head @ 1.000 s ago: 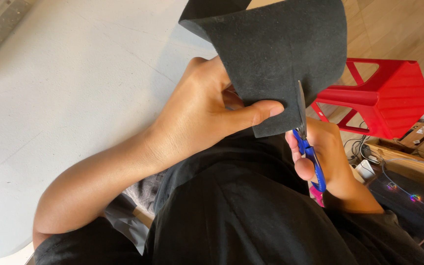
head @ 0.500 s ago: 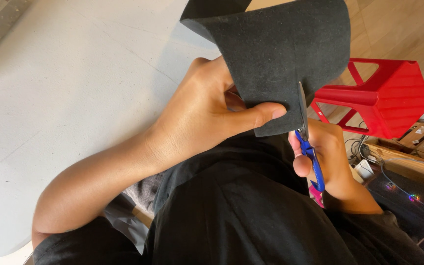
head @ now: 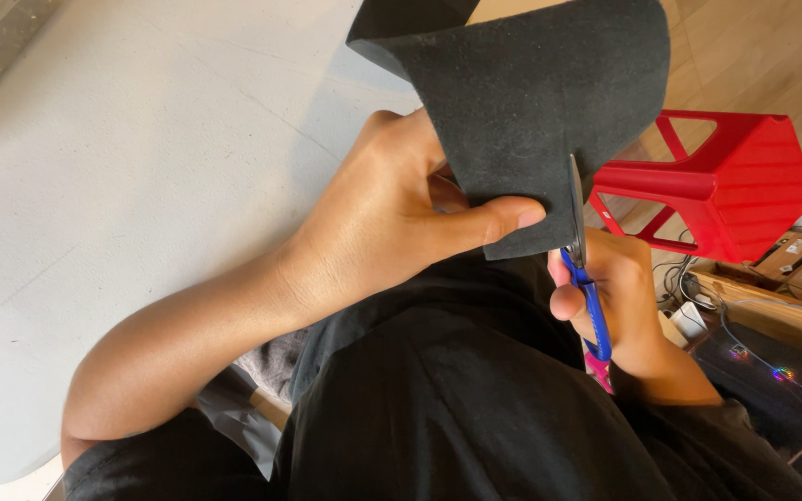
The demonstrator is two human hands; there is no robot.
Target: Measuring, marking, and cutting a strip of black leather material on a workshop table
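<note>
Since a second ago the scissors [head: 583, 278] have crept slightly further up into the foam sheet [head: 549, 102], and the sheet's upper edge has curled a bit more; both hands keep their places. One sheet: black, matte, soft-looking, held up above the white desk [head: 122, 186]. The left hand [head: 392, 232] pinches its lower edge, thumb pressed flat on it. The right hand [head: 619, 297] is closed around the one pair of blue-handled scissors. One red plastic stool [head: 744, 186] stands on the wooden floor.
</note>
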